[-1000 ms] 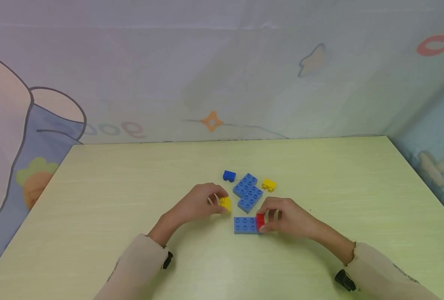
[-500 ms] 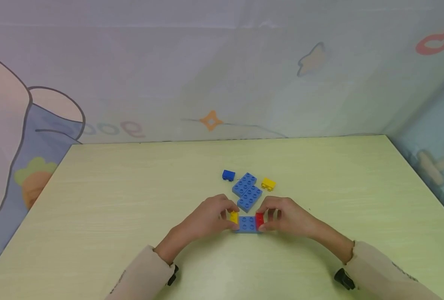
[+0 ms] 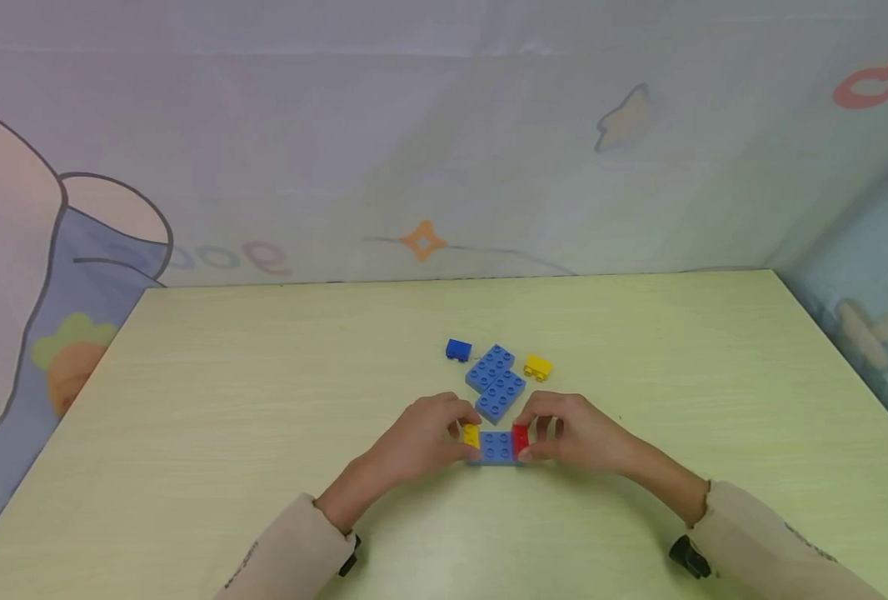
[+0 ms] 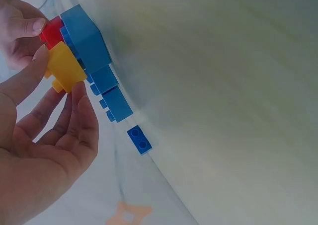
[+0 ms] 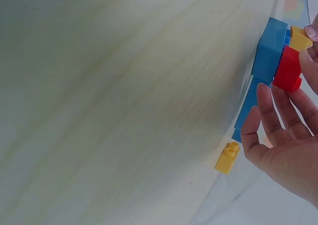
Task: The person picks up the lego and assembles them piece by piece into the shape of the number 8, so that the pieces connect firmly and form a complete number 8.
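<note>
Two hands [image 3: 427, 439] [image 3: 581, 435] flank a blue brick [image 3: 496, 447], left pinching a yellow brick [image 3: 471, 436], right a red brick [image 3: 521, 439].

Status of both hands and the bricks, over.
Left hand pinches yellow brick; right hand pinches red brick. Both at opposite ends of blue brick between hands. No obstruction seen.

Pale table [image 3: 226, 400] against a printed backdrop [image 3: 301, 150]
An orange four-pointed star [image 3: 425, 229] sits low near the middle, a faint beige shape [image 3: 628, 122] higher to its right, a carrot print [image 3: 77, 375] beyond the table's left edge.
</note>
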Available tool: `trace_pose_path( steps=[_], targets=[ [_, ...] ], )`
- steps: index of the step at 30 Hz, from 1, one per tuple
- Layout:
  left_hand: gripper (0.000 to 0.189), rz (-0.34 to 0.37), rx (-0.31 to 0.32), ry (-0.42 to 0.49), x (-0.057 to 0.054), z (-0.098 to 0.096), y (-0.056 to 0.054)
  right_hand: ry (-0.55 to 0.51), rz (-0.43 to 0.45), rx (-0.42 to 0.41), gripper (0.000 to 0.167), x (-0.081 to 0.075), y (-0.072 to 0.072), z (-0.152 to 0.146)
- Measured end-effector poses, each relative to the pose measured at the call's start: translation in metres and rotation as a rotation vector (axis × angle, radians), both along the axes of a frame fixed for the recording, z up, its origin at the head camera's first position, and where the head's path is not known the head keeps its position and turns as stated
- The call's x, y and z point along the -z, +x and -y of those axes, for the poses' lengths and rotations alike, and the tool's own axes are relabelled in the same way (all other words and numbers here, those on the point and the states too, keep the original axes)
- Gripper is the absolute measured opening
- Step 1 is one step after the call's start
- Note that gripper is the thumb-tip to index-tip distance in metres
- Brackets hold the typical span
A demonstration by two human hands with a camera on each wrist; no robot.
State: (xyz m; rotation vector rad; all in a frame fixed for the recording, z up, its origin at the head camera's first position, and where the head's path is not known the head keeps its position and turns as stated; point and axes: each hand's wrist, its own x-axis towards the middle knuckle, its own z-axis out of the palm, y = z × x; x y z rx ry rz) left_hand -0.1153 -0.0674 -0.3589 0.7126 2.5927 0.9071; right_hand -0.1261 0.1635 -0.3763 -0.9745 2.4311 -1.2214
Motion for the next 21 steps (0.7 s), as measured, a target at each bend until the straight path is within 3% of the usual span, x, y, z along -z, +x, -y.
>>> trace_pose_path(
  steps=[21],
  targets=[
    [0.032,-0.003,-0.016,-0.009,-0.0004,-0.0045,-0.0012,-0.006,0.018,-0.003,0.024,-0.0006,-0.0003,-0.0002]
  ],
)
